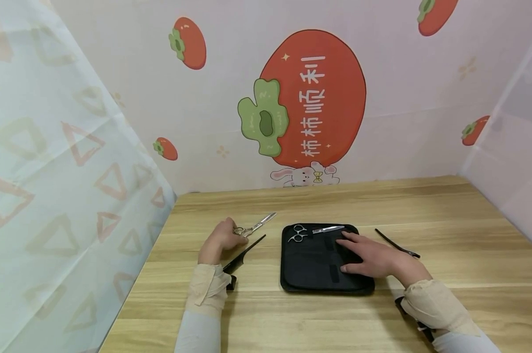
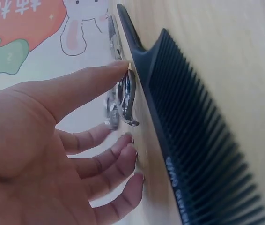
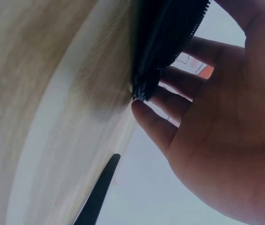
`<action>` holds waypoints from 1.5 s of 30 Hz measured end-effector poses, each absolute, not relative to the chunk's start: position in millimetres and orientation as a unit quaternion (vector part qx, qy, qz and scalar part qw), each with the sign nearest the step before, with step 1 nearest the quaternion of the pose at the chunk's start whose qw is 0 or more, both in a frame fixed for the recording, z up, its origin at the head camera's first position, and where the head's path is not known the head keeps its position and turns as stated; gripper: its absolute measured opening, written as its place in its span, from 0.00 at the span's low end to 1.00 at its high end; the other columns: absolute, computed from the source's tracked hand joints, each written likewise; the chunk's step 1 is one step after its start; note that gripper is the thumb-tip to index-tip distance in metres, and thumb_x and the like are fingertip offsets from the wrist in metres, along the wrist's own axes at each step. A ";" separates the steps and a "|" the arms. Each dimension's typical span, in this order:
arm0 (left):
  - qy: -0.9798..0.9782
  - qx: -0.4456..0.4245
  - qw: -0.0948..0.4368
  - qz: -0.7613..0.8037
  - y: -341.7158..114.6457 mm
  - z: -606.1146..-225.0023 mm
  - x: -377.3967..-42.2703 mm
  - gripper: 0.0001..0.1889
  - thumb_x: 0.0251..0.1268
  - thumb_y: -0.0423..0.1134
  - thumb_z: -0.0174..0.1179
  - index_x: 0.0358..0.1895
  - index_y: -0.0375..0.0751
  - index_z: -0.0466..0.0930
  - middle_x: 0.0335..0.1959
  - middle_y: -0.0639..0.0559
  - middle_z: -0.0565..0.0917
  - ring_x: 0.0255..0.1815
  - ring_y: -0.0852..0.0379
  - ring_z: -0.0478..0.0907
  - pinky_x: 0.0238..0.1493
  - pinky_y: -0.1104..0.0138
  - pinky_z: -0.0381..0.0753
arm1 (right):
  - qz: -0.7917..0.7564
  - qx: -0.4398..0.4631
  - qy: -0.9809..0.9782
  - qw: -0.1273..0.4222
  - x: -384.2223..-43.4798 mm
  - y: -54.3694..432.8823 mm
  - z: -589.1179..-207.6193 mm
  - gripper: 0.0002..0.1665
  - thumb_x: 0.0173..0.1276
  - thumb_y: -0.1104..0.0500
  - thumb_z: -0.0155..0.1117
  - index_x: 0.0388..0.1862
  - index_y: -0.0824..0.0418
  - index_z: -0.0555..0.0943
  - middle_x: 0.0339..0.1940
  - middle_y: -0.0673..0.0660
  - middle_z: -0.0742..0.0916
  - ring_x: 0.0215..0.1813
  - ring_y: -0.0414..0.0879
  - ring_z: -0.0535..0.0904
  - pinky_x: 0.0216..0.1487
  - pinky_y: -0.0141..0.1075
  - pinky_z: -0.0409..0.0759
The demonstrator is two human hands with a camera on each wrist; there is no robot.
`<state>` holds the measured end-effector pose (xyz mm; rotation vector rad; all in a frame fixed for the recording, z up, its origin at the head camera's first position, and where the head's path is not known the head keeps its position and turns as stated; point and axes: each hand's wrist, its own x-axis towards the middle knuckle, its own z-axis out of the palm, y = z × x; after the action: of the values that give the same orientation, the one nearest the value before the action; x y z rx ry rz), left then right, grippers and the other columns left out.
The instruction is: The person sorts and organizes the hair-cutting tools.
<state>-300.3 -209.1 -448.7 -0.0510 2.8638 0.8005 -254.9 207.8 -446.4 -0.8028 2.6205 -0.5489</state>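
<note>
My left hand [image 1: 224, 239] is at the finger rings of a pair of silver scissors [image 1: 256, 226] lying left of a black case. In the left wrist view the thumb touches the scissors [image 2: 128, 96], and the other fingers are loosely bent near the table, apart from the thumb. Beside that hand lies a black tail comb [image 2: 184, 136], its teeth facing away from the hand. My right hand [image 1: 372, 255] rests with spread fingers on the right side of the black zippered case [image 1: 310, 269]. A second pair of silver scissors [image 1: 299, 233] is held on the case's upper part.
Right of the case lies a slim black tool [image 1: 396, 243], possibly a hair clip; its tapered end [image 3: 99, 192] shows in the right wrist view. The wooden table [image 1: 266, 323] meets a printed backdrop [image 1: 222, 122] at the back and sides.
</note>
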 end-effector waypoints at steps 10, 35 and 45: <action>0.941 -0.012 0.076 0.329 -201.9 -446.3 -302.3 0.18 0.58 0.33 0.74 0.44 0.34 0.74 0.39 0.44 0.80 0.32 0.54 0.77 0.31 0.65 0.75 | -0.190 -0.286 0.932 0.114 -253.7 215.5 -439.5 0.50 0.70 0.38 0.67 0.81 0.61 0.63 0.82 0.70 0.57 0.80 0.74 0.50 0.70 0.70 0.59; 0.909 0.083 0.147 0.380 -192.9 -446.0 -303.4 0.05 0.77 0.29 0.54 0.47 0.30 0.78 0.28 0.40 0.82 0.23 0.52 0.81 0.26 0.61 0.85 | -0.190 -0.280 0.929 0.149 -256.7 221.6 -441.5 0.49 0.68 0.40 0.70 0.76 0.69 0.67 0.79 0.75 0.60 0.76 0.75 0.59 0.69 0.65 0.66; 0.879 0.142 0.139 0.434 -187.0 -434.8 -301.9 0.11 0.80 0.32 0.53 0.54 0.26 0.77 0.39 0.40 0.80 0.30 0.47 0.85 0.36 0.55 0.87 | -0.193 -0.271 0.930 0.157 -259.1 222.6 -444.2 0.50 0.67 0.40 0.71 0.77 0.68 0.66 0.80 0.75 0.60 0.76 0.75 0.59 0.68 0.66 0.65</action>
<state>-301.9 -187.0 -434.8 0.4106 2.5397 1.2557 -259.1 222.6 -444.2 -0.7763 2.6611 -0.5533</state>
